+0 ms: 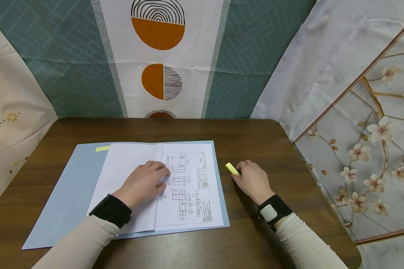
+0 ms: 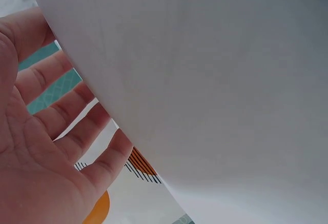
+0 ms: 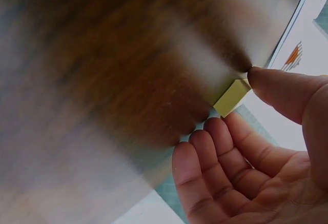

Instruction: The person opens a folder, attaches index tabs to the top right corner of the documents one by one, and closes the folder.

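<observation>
A blue folder (image 1: 64, 186) lies unfolded on the table with white sheets in it. The right sheet (image 1: 208, 209) carries printed technical drawings, and a blank white page (image 1: 134, 157) is turned over to the left. My left hand (image 1: 144, 183) rests on the sheets near the fold. Its fingers are spread and relaxed at the paper (image 2: 205, 90) in the left wrist view. Right of the folder, my right hand (image 1: 254, 181) pinches a small yellow pad of sticky notes (image 1: 233, 169) between thumb and index finger. In the right wrist view, the pad (image 3: 231, 98) is low at the tabletop.
A yellow sticky strip (image 1: 102, 148) is at the folder's upper left, beside the turned page. The brown wooden table (image 1: 242, 130) has rounded corners. Behind it hangs a patterned cloth (image 1: 256, 56), with a flowered cloth (image 1: 367, 179) at the right and a pale one (image 1: 17, 112) at the left.
</observation>
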Tool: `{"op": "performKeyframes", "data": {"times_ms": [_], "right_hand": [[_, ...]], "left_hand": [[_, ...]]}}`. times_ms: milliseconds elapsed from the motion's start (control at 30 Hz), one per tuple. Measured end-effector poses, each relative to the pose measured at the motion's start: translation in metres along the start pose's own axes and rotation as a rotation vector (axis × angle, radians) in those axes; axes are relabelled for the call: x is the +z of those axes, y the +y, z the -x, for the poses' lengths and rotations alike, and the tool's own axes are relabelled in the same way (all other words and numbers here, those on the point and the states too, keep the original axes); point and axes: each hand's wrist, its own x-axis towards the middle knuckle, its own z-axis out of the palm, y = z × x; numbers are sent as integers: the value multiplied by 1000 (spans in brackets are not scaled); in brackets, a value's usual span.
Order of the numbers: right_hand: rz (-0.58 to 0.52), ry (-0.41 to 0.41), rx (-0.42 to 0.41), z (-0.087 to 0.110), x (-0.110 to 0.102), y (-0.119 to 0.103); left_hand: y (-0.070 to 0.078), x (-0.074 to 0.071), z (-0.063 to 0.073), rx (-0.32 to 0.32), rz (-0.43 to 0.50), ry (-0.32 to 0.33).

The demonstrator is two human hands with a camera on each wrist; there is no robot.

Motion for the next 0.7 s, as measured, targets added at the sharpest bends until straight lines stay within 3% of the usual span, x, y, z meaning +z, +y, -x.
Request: {"op": "performKeyframes", "data": {"times_ms": [700], "right_hand": [[-32, 15, 32, -3, -2, 2]], "left_hand": [[0, 0, 0, -1, -9, -9]]}}
